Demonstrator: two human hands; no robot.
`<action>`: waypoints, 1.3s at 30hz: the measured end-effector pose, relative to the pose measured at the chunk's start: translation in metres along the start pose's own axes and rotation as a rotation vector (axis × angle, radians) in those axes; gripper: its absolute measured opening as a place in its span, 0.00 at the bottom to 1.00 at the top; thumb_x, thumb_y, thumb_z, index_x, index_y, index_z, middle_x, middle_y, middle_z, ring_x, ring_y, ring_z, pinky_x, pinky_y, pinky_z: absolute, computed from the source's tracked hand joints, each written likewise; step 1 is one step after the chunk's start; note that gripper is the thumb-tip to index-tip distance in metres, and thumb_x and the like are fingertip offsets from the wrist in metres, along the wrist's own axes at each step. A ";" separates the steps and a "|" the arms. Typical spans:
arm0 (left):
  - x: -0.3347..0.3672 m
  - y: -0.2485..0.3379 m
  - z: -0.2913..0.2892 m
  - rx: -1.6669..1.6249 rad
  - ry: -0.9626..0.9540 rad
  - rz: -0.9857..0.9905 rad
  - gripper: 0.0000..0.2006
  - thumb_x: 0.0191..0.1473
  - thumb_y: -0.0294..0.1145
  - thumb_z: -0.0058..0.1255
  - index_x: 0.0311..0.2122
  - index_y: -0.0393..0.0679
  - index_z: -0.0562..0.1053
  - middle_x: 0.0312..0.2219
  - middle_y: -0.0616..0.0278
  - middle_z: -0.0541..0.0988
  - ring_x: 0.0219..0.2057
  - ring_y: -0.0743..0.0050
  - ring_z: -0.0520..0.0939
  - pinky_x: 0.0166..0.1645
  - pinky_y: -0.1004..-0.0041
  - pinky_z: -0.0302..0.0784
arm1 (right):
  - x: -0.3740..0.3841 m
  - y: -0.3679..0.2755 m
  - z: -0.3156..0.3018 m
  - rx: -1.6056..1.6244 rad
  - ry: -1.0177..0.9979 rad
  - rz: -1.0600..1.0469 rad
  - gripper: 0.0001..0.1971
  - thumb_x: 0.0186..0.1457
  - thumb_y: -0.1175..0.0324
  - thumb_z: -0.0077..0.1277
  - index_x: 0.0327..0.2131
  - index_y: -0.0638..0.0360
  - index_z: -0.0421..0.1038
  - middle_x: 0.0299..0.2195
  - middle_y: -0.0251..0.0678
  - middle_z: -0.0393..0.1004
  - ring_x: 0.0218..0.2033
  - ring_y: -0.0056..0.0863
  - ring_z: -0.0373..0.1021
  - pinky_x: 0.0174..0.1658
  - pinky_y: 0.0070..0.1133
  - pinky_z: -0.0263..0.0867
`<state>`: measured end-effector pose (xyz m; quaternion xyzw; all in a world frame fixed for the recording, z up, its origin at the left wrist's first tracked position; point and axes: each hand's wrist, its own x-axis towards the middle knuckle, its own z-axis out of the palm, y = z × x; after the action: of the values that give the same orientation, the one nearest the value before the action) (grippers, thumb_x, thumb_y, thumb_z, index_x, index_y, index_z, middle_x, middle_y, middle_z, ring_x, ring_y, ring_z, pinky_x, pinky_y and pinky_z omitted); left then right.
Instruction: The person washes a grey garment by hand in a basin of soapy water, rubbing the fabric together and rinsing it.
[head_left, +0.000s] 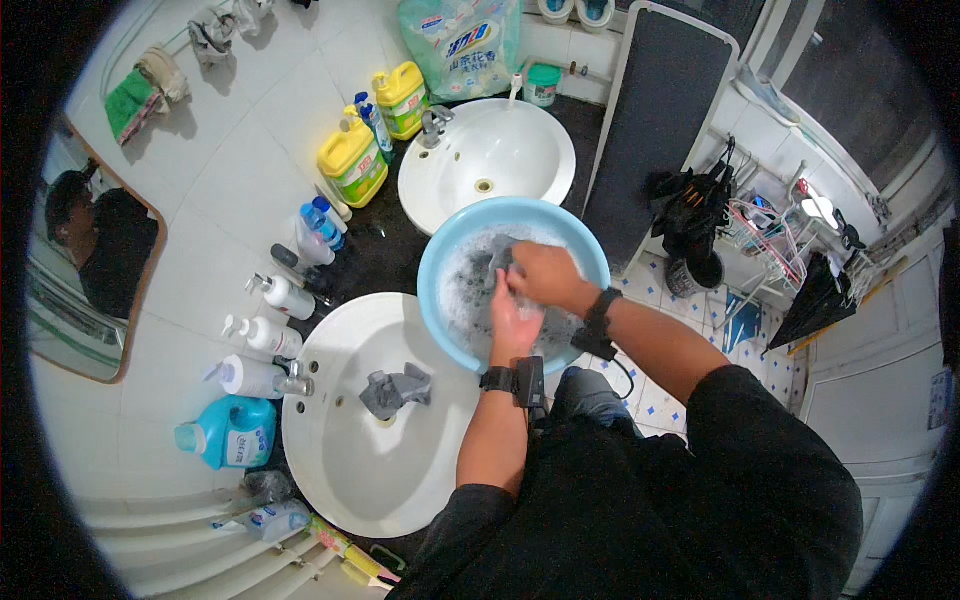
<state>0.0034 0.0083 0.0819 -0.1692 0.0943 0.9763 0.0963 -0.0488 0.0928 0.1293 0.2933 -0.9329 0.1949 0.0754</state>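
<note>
A light blue plastic basin (450, 245) full of soapy, foamy water rests between two white sinks. Both my hands are down in it. My left hand (512, 325) and my right hand (540, 275) are pressed together around a grey wet cloth (500, 258), which pokes out above my fingers. Each wrist carries a black band with a small device. A second grey cloth (395, 390) lies crumpled in the near sink (340, 450), by its drain.
Far sink (510, 150) with a tap. Yellow detergent jugs (355, 160), a blue detergent bottle (228, 432) and white pump bottles (265, 335) line the dark counter. A dark board (650, 130) leans to the right; a rack of hangers (770, 225) stands beyond. Mirror (90, 260) at left.
</note>
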 end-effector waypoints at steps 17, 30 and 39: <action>0.022 0.004 -0.035 -0.543 -0.851 -0.453 0.22 0.57 0.48 0.38 0.50 0.43 0.63 0.49 0.58 0.67 0.51 0.65 0.65 0.58 0.65 0.55 | 0.009 0.021 0.017 0.179 0.207 0.502 0.14 0.48 0.59 0.44 0.24 0.63 0.67 0.25 0.50 0.71 0.28 0.48 0.69 0.33 0.39 0.64; -0.015 -0.001 0.014 -0.012 0.144 0.064 0.25 0.56 0.51 0.37 0.53 0.46 0.61 0.53 0.58 0.62 0.53 0.60 0.63 0.58 0.60 0.56 | -0.016 -0.014 0.000 0.038 0.096 -0.017 0.13 0.50 0.60 0.45 0.27 0.62 0.64 0.26 0.49 0.70 0.28 0.47 0.68 0.33 0.38 0.63; -0.011 0.002 0.010 -0.016 0.120 0.030 0.20 0.58 0.41 0.36 0.51 0.39 0.62 0.50 0.61 0.67 0.51 0.66 0.66 0.58 0.67 0.55 | -0.015 -0.011 -0.001 0.069 0.001 0.075 0.12 0.51 0.61 0.44 0.29 0.61 0.63 0.25 0.50 0.69 0.27 0.48 0.68 0.31 0.40 0.61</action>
<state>0.0097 0.0067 0.0957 -0.2265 0.0946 0.9665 0.0743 -0.0306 0.0923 0.1296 0.2604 -0.9359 0.2298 0.0585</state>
